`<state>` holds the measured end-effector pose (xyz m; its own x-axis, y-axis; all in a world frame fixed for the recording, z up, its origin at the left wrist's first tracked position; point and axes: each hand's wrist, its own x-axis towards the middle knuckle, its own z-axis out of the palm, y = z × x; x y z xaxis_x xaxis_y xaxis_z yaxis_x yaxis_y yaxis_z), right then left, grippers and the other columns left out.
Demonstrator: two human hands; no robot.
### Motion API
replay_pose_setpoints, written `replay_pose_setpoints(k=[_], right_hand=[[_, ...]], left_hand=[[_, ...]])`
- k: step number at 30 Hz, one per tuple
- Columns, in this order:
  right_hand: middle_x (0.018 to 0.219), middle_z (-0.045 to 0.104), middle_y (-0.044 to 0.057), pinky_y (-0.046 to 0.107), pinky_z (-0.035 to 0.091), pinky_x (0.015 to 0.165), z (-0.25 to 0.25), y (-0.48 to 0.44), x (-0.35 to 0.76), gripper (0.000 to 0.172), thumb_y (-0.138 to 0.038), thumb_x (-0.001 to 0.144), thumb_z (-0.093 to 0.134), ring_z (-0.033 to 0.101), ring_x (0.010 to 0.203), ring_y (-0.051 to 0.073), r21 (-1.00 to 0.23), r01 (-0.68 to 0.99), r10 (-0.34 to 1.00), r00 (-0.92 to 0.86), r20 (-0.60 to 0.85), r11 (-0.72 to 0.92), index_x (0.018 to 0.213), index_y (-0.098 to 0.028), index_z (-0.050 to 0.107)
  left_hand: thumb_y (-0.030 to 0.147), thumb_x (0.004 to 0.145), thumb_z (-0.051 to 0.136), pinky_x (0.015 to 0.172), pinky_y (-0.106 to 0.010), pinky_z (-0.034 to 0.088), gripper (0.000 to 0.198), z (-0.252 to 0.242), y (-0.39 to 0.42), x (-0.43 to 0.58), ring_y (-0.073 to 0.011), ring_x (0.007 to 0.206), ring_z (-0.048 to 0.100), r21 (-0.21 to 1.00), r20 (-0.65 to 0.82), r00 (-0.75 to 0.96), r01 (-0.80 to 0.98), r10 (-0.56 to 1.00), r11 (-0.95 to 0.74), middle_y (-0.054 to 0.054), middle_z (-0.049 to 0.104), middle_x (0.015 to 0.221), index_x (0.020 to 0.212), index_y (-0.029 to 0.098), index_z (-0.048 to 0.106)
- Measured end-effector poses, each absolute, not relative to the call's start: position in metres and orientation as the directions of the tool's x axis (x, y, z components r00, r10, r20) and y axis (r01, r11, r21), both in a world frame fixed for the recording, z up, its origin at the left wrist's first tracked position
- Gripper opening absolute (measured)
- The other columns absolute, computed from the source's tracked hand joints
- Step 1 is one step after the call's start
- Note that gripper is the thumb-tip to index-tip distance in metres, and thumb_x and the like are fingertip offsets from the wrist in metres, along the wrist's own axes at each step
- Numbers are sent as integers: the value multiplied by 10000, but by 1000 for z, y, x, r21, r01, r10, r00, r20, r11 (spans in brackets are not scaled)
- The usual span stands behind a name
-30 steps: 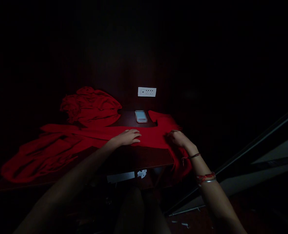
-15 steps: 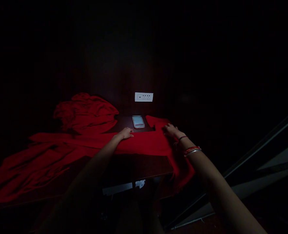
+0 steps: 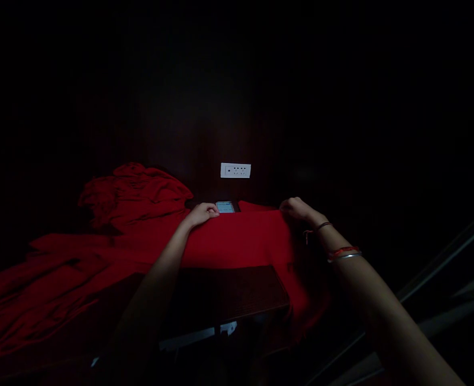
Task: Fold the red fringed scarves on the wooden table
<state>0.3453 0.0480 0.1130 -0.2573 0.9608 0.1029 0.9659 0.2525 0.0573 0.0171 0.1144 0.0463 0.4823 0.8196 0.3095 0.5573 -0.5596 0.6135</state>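
- My left hand (image 3: 202,213) is pinched narrow on the far edge of the red cloth (image 3: 232,241), thumb and fingertips close together
- My right hand (image 3: 296,208) is curled around the same edge further right; the fingers look closed on the fabric, though the dimness hides exactly how much they hold
- Between my hands the edge runs nearly straight, in front of the phone (image 3: 224,207) and hiding its lower part
- The cloth lies across the table (image 3: 237,295), trails off in loose folds to my left and drops over the table's right end
- Behind those folds sits a red heap (image 3: 136,187), rumpled; I cannot tell whether it is part of the same piece
- The socket panel (image 3: 235,170) is on the wall just beyond the phone, well clear of my hands
- I judge the step in hand to be straightening this stretch, holding the edge up and taut between two grips
- As I see it, the next move calls for both hands to work level and together, so the edge keeps its line
- It also calls for care on the right, where the hanging end could drag the cloth askew, and near the phone, which the fabric could catch
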Motion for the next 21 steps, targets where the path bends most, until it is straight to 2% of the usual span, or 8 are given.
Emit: replay_pose_setpoints(k=[5, 8, 10, 13, 15, 18, 21], right_hand=[[716, 577, 21, 185, 348, 572, 158, 26, 338, 181, -171, 742, 403, 496, 640, 106, -50, 931, 896, -332, 295, 361, 821, -151, 565], [673, 525, -6, 182, 333, 520, 172, 13, 327, 177, -209, 740, 420, 437, 573, 85, -189, 890, 862, -319, 394, 416, 886, -157, 506], [671, 506, -16, 182, 327, 496, 180, 3, 322, 215, -256, 734, 449, 415, 549, 76, -307, 840, 860, -310, 406, 448, 925, -162, 475], [672, 508, -25, 189, 339, 488, 196, -18, 317, 323, -321, 688, 524, 430, 542, 75, -486, 754, 894, -325, 310, 442, 969, -179, 454], [682, 523, -23, 201, 361, 509, 206, -35, 314, 363, -321, 629, 587, 464, 571, 85, -551, 730, 914, -344, 213, 403, 950, -192, 477], [690, 551, -4, 220, 381, 532, 216, -56, 310, 293, -319, 567, 640, 498, 605, 104, -545, 771, 933, -353, 64, 329, 810, -184, 547], [626, 554, 3, 231, 374, 518, 213, -64, 307, 224, -359, 579, 627, 492, 567, 106, -485, 828, 948, -320, 6, 282, 677, -166, 571]], left_hand=[[333, 715, 397, 672, -244, 380, 257, 98, 98, 2, -152, 721, 523, 509, 523, 468, 499, 712, -702, -20, 595, 747, 733, 150, 577], [335, 744, 373, 669, -240, 380, 264, 117, 81, -7, -144, 723, 519, 479, 611, 389, 511, 689, -714, -19, 589, 766, 756, 153, 564], [360, 739, 394, 644, -230, 386, 266, 125, 70, -13, -137, 712, 517, 490, 617, 389, 491, 684, -721, -14, 581, 759, 776, 154, 558], [384, 670, 496, 613, -215, 395, 273, 133, 58, -20, -130, 691, 518, 521, 541, 476, 457, 693, -721, -3, 573, 730, 793, 149, 563], [379, 645, 521, 613, -217, 398, 280, 137, 54, -24, -130, 681, 520, 533, 501, 503, 461, 704, -709, 0, 574, 710, 789, 145, 576], [387, 670, 485, 644, -229, 399, 286, 143, 49, -29, -137, 702, 523, 525, 514, 490, 469, 704, -710, -2, 588, 728, 772, 142, 592], [395, 698, 443, 684, -244, 396, 311, 147, 44, -30, -147, 743, 515, 498, 556, 470, 473, 686, -727, -7, 590, 765, 757, 131, 596]])
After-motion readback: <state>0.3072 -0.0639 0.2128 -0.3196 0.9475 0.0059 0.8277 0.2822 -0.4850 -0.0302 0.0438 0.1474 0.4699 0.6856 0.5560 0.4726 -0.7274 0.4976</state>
